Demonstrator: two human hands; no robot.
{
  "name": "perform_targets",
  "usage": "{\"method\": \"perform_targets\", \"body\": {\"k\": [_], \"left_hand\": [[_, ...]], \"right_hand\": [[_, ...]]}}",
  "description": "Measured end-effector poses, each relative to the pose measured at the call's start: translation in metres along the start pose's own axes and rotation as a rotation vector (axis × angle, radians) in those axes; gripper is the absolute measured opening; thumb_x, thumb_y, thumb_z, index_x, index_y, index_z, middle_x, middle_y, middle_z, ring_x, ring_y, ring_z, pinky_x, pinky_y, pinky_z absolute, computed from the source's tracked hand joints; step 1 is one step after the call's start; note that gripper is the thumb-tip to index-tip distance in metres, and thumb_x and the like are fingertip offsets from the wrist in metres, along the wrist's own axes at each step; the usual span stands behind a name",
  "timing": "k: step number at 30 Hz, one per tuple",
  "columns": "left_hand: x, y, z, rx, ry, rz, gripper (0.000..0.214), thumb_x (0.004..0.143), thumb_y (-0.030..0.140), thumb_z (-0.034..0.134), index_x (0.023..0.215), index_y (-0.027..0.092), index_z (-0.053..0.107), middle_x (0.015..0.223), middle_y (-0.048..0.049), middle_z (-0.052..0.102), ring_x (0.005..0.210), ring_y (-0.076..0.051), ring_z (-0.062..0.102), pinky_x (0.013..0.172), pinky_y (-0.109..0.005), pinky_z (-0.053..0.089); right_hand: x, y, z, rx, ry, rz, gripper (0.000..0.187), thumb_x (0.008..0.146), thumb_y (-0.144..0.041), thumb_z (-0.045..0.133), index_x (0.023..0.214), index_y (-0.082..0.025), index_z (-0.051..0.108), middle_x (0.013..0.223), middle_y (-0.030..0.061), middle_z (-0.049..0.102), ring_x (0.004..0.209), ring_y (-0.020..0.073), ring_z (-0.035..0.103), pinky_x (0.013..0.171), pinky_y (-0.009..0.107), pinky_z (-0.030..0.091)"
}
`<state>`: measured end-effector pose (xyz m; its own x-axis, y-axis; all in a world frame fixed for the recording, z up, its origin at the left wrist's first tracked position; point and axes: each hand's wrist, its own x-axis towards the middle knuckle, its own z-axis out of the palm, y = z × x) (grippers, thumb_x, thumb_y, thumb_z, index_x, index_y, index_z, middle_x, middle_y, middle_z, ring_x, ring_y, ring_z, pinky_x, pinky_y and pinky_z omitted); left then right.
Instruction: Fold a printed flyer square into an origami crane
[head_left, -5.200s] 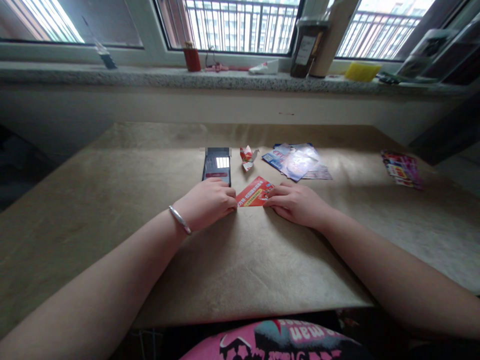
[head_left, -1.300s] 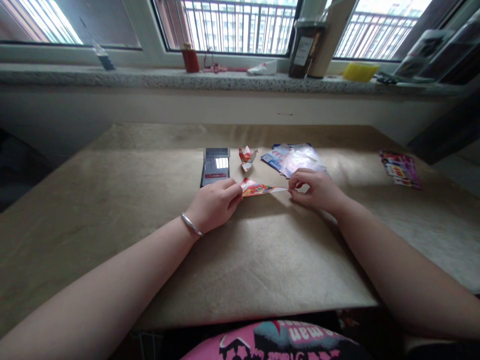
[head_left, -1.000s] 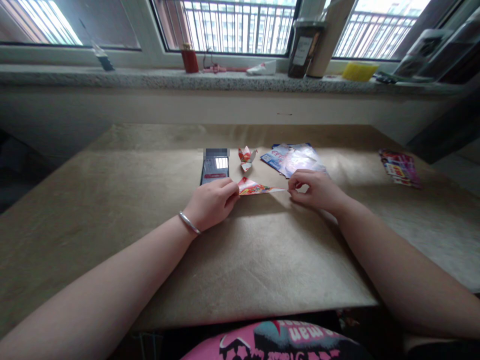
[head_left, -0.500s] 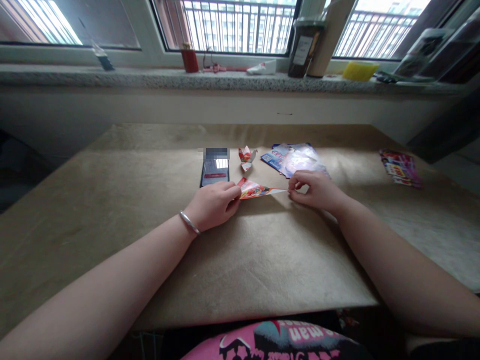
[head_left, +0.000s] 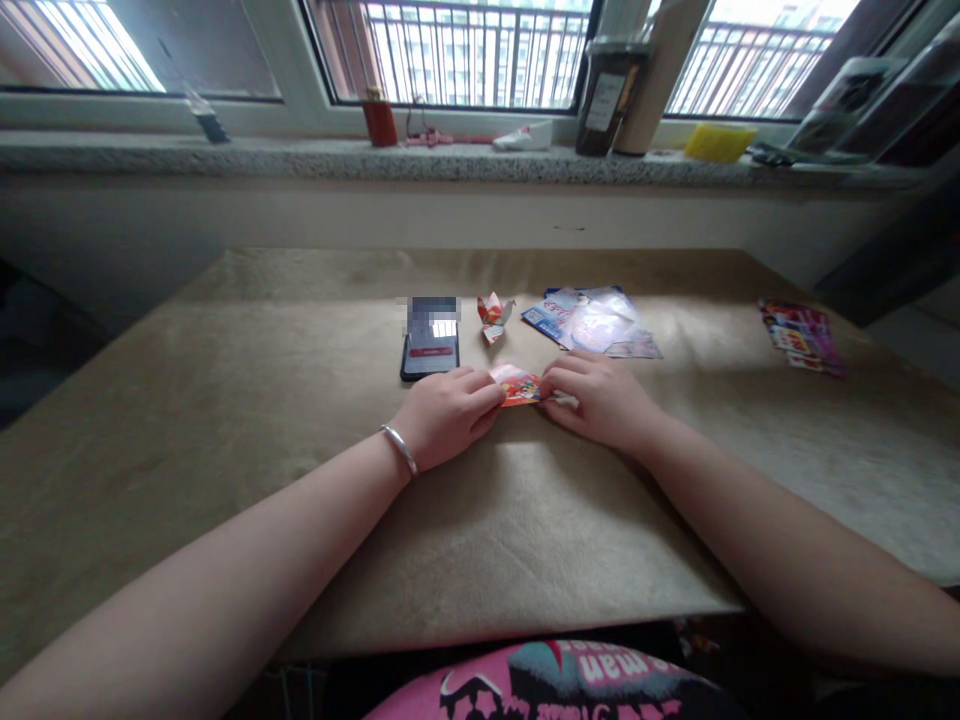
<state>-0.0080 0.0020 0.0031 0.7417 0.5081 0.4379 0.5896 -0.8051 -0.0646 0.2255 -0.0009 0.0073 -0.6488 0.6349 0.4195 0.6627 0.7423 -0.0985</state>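
A small red printed paper [head_left: 517, 385], folded, lies on the tan table [head_left: 225, 400] between my two hands. My left hand [head_left: 450, 415], with a silver bracelet on the wrist, pinches the paper's left end with curled fingers. My right hand [head_left: 600, 400] presses down on its right end, fingers bent over it. Much of the paper is hidden under the fingers. Just beyond the hands stands a finished folded paper figure [head_left: 495, 315] in red and white.
A phone [head_left: 431, 340] with a lit screen lies behind my left hand. Glossy leaflets [head_left: 592, 320] lie at the back right, and another coloured leaflet [head_left: 802, 335] at the far right. The window sill [head_left: 300, 155] holds a red cup, a jar and small items.
My right hand has moved left toward my left hand, bringing the paper's long right tip in. The paper now shows much shorter between the hands and lies down on the table.
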Motion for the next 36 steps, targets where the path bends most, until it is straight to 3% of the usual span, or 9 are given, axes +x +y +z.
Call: {"method": "perform_targets", "body": {"k": [8,22,36], "left_hand": [[0.000,0.001,0.004,0.007,0.008,0.023,0.022,0.091,0.026,0.044,0.079,0.018,0.060,0.084,-0.0026,0.063,0.071,-0.013,0.054,0.060,-0.024,0.040],[-0.001,-0.010,0.002,0.015,-0.034,0.010,0.020,0.088,0.025,0.046,0.076,0.017,0.060,0.075,-0.0025,0.061,0.069,-0.014,0.053,0.059,-0.024,0.040],[-0.006,-0.026,-0.002,0.097,-0.089,0.018,0.017,0.086,0.025,0.050,0.074,0.018,0.060,0.075,-0.0019,0.063,0.071,-0.015,0.056,0.062,-0.025,0.041]], "right_hand": [[0.005,-0.019,0.008,-0.105,-0.001,-0.028,0.025,0.092,-0.033,0.043,0.080,-0.021,0.061,0.083,0.0050,0.064,0.078,0.0174,0.052,0.067,0.029,0.038],[-0.002,0.000,0.003,0.014,0.023,0.041,0.018,0.086,-0.030,0.053,0.074,-0.021,0.062,0.079,0.0035,0.063,0.071,0.0151,0.054,0.061,0.026,0.037],[-0.011,0.020,-0.003,0.078,-0.063,0.091,0.018,0.085,-0.029,0.055,0.071,-0.020,0.061,0.080,0.0032,0.062,0.071,0.0137,0.056,0.060,0.024,0.038]]}}
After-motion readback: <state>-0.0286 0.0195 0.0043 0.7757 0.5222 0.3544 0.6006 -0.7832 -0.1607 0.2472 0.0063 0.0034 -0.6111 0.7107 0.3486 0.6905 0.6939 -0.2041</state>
